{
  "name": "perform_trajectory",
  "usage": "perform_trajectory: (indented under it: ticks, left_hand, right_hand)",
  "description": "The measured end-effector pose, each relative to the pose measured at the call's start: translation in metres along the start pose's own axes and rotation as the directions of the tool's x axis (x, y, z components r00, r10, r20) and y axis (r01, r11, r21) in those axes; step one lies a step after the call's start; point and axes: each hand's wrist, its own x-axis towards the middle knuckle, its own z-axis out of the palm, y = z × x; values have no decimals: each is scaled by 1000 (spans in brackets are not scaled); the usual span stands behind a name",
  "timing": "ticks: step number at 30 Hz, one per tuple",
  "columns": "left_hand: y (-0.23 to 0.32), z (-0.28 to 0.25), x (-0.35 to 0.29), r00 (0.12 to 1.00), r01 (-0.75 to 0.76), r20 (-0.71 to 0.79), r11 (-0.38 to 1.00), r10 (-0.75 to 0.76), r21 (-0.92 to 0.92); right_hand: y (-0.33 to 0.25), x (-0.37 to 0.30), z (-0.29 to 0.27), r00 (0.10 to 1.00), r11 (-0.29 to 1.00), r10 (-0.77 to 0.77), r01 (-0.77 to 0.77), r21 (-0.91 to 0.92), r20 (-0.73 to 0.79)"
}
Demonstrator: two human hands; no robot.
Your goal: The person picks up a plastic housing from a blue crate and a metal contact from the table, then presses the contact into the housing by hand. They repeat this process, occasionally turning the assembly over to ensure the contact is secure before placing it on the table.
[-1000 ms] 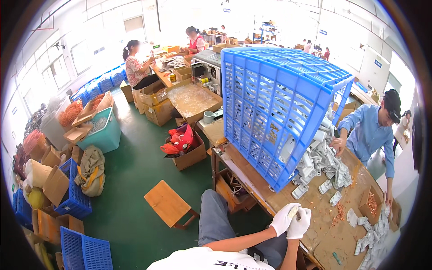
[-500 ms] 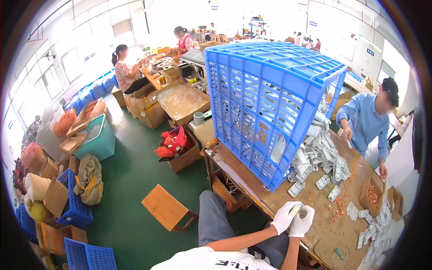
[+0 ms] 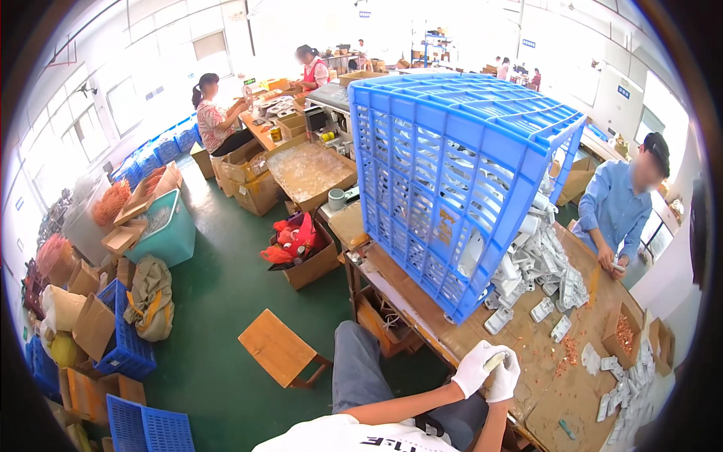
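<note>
My left hand (image 3: 473, 371) and my right hand (image 3: 502, 379), both in white gloves, meet over the near edge of the cardboard-covered table (image 3: 538, 369). Between them is a small pale piece (image 3: 494, 361), its kind mostly hidden by my closed fingers. Just beyond my hands lie loose white plastic housings (image 3: 541, 309). More housings form a heap (image 3: 538, 260) that spills from a blue plastic crate (image 3: 444, 181) tipped on its side. Small copper-coloured bits (image 3: 570, 351) are scattered to the right of my hands.
Across the table a co-worker in a blue shirt (image 3: 614, 200) holds a small part. Small cardboard boxes (image 3: 622, 331), more white parts (image 3: 636, 384) and a green-handled tool (image 3: 566, 429) lie at the right. A wooden stool (image 3: 277, 346) stands on the floor at my left.
My hands stay together around the pale piece, with the right fingers turned slightly over it. The co-worker's two hands have come together on a small part.
</note>
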Motion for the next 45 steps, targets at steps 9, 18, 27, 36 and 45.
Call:
perform_trajectory:
  ticks: [9,18,27,36,45]
  left_hand:
    - [0,3,-5,995,-71,-71,996,74,54]
    - [-6,-22,-12,976,119,133,931,-174,344]
    - [-17,-26,-15,980,133,91,922,-177,363]
    - [-38,-30,-7,992,110,15,904,-128,414]
    - [-42,-26,21,951,232,92,875,-297,425]
  right_hand:
    - [6,-6,1,979,968,-148,114,-224,-141]
    - [-19,-16,15,964,842,-248,167,-513,-94]
    - [-13,-2,17,964,737,-265,219,-640,25]
    - [12,17,14,960,758,-244,278,-590,140]
    - [10,19,19,969,794,-246,220,-566,31]
